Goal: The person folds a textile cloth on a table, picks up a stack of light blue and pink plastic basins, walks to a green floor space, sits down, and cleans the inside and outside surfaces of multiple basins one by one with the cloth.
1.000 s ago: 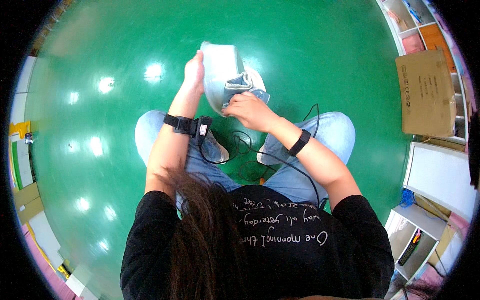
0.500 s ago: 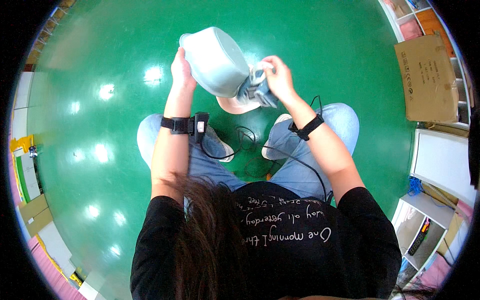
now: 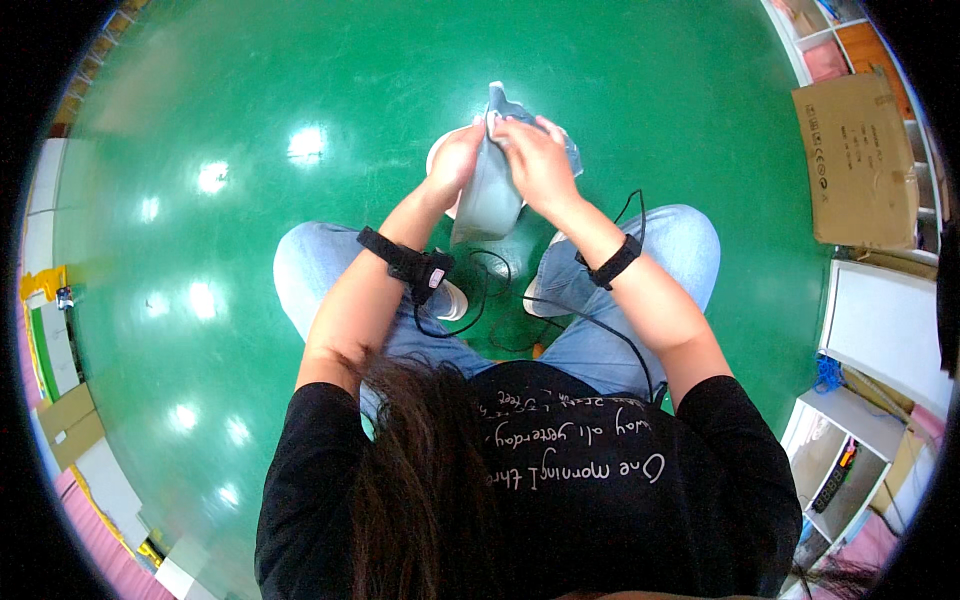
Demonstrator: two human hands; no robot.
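A pale blue plastic basin (image 3: 488, 200) is tipped on its side between my hands, in front of my knees. My left hand (image 3: 458, 158) is closed on the left of its rim. On the right, my right hand (image 3: 537, 163) pinches a blue-grey cloth (image 3: 506, 103) against the basin's rim. Part of the cloth stands up beyond the fingers. Behind and below, a pale pinkish basin (image 3: 435, 157) shows only in slivers; my hands and the blue basin hide the rest.
Black cables (image 3: 590, 318) run from my wrist straps between my legs, over the green floor (image 3: 200, 380). On the right a cardboard box (image 3: 856, 160) leans against shelving, with a white cabinet (image 3: 875, 312) below it. Boxes (image 3: 72, 428) line the left edge.
The blue basin has come nearer to me and turned, its base now pointing toward me. My left hand has moved right, close to the right. The cloth has moved from its outside to the rim.
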